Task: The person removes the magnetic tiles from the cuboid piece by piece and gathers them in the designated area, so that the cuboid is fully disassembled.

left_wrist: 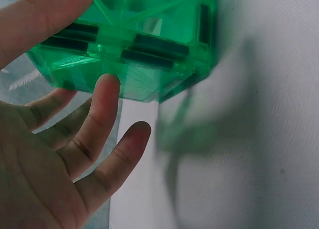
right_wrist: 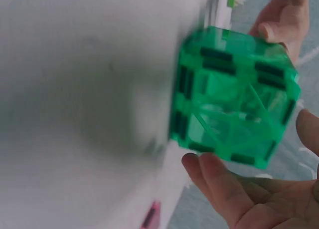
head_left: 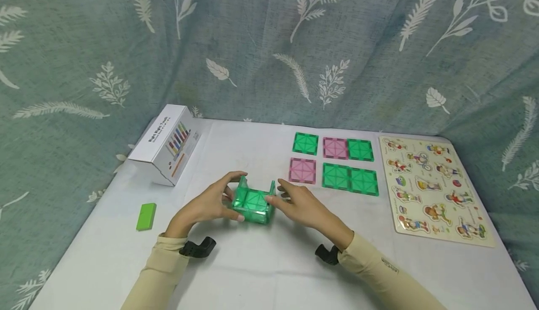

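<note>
A box of see-through green magnetic tiles [head_left: 255, 201] stands in front of me on the white table, with upright tiles at its left and right sides. My left hand [head_left: 209, 202] holds its left side, thumb at the near edge and fingers around the outer wall. On the other side my right hand [head_left: 305, 207] is spread about the right wall, thumb over the top and fingertips close beside it. In the right wrist view the near face of the box [right_wrist: 239, 109] shows dark magnet strips along its edges. The left thumb [left_wrist: 40, 19] lies along the box in the left wrist view.
Flat green tiles [head_left: 336, 176] and pink tiles [head_left: 302, 171] lie in two rows behind my right hand. At the far right is a picture puzzle board [head_left: 433, 190]. A white box [head_left: 166, 143] stands back left, with a light green block [head_left: 146, 217] nearer.
</note>
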Demonstrator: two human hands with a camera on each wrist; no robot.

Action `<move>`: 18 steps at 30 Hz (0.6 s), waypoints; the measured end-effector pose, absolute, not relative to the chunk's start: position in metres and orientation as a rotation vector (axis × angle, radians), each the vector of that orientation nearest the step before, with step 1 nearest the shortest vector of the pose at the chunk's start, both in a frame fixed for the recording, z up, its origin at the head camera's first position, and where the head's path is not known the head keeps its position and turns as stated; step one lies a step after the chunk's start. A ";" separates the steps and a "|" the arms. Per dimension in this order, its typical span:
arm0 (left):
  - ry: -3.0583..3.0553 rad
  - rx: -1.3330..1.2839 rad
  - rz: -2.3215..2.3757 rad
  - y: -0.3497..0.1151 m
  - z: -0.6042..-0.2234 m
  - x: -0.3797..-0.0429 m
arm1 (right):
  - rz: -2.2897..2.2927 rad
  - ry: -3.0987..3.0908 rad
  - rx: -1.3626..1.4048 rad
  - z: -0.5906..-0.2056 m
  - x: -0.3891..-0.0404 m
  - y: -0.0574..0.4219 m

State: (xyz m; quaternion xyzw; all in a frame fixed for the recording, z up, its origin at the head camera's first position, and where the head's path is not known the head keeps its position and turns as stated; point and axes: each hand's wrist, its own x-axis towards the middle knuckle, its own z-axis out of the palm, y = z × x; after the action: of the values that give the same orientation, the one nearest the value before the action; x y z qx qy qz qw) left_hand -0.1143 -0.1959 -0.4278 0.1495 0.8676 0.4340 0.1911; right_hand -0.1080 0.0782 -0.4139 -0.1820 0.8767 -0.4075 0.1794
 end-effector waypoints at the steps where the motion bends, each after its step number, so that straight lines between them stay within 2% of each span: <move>1: 2.438 0.412 1.217 -0.195 -0.428 -0.114 | -1.158 2.466 -0.505 -0.415 -0.108 0.076; 18: 2.490 0.416 1.158 -0.185 -0.426 -0.107 | -1.255 2.468 -0.413 -0.422 -0.104 0.058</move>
State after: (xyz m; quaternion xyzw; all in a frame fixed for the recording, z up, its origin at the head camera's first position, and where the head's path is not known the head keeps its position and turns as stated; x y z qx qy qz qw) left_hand -0.1067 -0.1853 -0.4261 0.1474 0.8817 0.4102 0.1809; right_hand -0.1045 0.0584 -0.4225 -0.1452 0.8687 -0.4419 0.1701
